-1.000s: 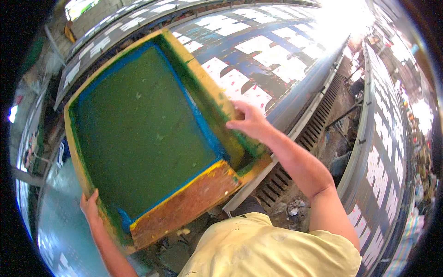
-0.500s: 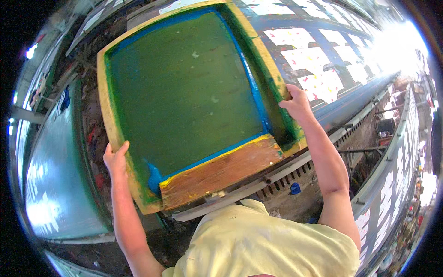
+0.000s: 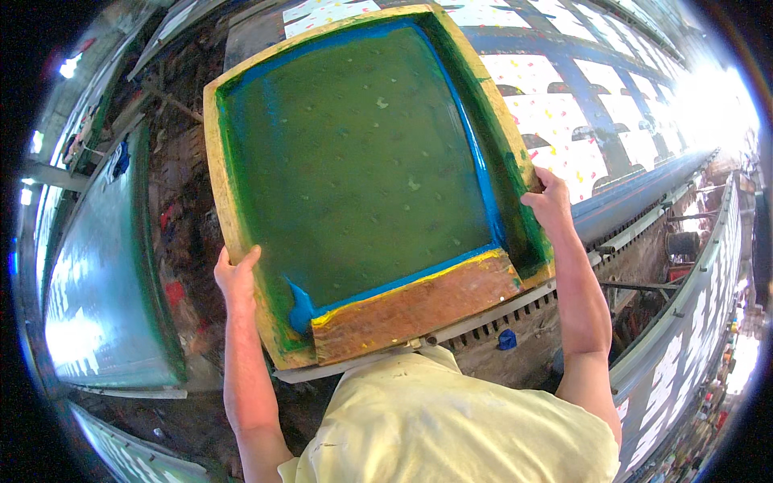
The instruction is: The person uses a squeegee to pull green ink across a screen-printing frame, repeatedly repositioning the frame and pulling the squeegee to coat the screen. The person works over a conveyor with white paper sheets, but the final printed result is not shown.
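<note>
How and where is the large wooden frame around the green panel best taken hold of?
Likely grip the wooden frame by its two side rails, one hand from each outer side, as the left hand and right hand do. These narrow rails suit wrapping fingers; the green panel between them is broad and flat.

Left grip (image 3: pixel 238 278) and right grip (image 3: pixel 551 200) hold a framed screen (image 3: pixel 362 169).

The screen (image 3: pixel 346 169) is dark green edged with blue, its frame (image 3: pixel 218 161) yellow, the board (image 3: pixel 419 310) brown; white pieces (image 3: pixel 555 113) show red and yellow specks.
</note>
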### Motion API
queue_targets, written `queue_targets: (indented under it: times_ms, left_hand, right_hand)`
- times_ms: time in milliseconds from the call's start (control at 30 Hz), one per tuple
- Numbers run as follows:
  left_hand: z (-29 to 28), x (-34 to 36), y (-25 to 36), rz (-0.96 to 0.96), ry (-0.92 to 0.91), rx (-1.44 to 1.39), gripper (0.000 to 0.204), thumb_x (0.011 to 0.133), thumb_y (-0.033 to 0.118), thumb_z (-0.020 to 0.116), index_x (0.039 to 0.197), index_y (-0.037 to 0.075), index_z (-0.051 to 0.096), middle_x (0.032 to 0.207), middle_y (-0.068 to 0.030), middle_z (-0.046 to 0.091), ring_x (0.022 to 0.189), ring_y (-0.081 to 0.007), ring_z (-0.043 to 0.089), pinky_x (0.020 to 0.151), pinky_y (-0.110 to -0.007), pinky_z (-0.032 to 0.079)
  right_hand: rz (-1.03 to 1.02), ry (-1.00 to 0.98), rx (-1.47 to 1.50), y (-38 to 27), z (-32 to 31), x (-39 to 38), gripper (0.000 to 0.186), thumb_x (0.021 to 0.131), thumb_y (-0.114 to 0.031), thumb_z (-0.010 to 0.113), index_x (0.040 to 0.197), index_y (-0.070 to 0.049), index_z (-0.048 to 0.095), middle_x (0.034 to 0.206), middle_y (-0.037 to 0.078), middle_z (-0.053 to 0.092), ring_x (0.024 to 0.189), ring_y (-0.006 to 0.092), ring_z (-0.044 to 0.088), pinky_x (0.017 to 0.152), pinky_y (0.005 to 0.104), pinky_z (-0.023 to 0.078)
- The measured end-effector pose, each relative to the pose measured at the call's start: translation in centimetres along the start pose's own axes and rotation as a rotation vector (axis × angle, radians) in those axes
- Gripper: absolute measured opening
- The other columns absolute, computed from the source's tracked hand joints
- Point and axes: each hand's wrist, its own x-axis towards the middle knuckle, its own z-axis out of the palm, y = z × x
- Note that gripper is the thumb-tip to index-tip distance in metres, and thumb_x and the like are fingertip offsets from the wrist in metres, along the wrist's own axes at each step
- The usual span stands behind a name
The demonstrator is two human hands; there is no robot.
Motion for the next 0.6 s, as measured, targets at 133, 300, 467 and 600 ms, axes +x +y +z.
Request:
queue_targets:
  times_ms: [133, 300, 467, 600]
  left_hand:
    - [0.6, -0.9, 0.0, -0.002, 0.003, 0.008, 0.042, 0.093, 0.001, 0.088, 0.131, -0.004, 0.074, 0.121, -0.0123, 0.080, 0.104, -0.0224, 0.075, 0.096, -0.036, 0.058]
    - [0.7, -0.5, -0.5, -0.020, 0.003, 0.039, 0.044, 0.092, 0.004, 0.090, 0.131, -0.005, 0.073, 0.122, -0.0129, 0.078, 0.106, -0.0251, 0.074, 0.096, -0.038, 0.058]
    - [0.4, 0.0, -1.2, 0.020, 0.064, 0.278, 0.049, 0.088, 0.009, 0.094, 0.130, -0.007, 0.074, 0.130, -0.0152, 0.068, 0.114, -0.0274, 0.070, 0.099, -0.042, 0.056]
    - [0.5, 0.2, -2.3, 0.014, 0.040, 0.201, 0.049, 0.087, 0.012, 0.095, 0.128, -0.006, 0.075, 0.129, -0.0154, 0.067, 0.114, -0.0284, 0.070, 0.100, -0.044, 0.056]
  right_hand:
    - [-0.028, 0.017, -0.120, 0.3, -0.5, 0.4, 0.056, 0.073, 0.001, 0.079, 0.129, 0.002, 0.079, 0.106, 0.012, 0.081, 0.099, 0.0228, 0.075, 0.093, 0.0374, 0.058]
    - [-0.046, -0.015, -0.152, 1.3, -0.4, 0.9, 0.060, 0.070, -0.001, 0.081, 0.130, 0.003, 0.079, 0.113, 0.016, 0.074, 0.108, 0.0297, 0.072, 0.099, 0.0398, 0.057]
    - [-0.050, -0.016, -0.182, 1.6, -0.3, 1.0, 0.062, 0.071, -0.007, 0.083, 0.132, 0.004, 0.077, 0.120, 0.018, 0.069, 0.113, 0.0333, 0.070, 0.101, 0.0418, 0.056]
    - [0.012, -0.029, -0.210, 2.1, -0.4, 1.0, 0.070, 0.071, -0.006, 0.083, 0.140, 0.004, 0.074, 0.127, 0.017, 0.070, 0.115, 0.0297, 0.070, 0.101, 0.0403, 0.058]
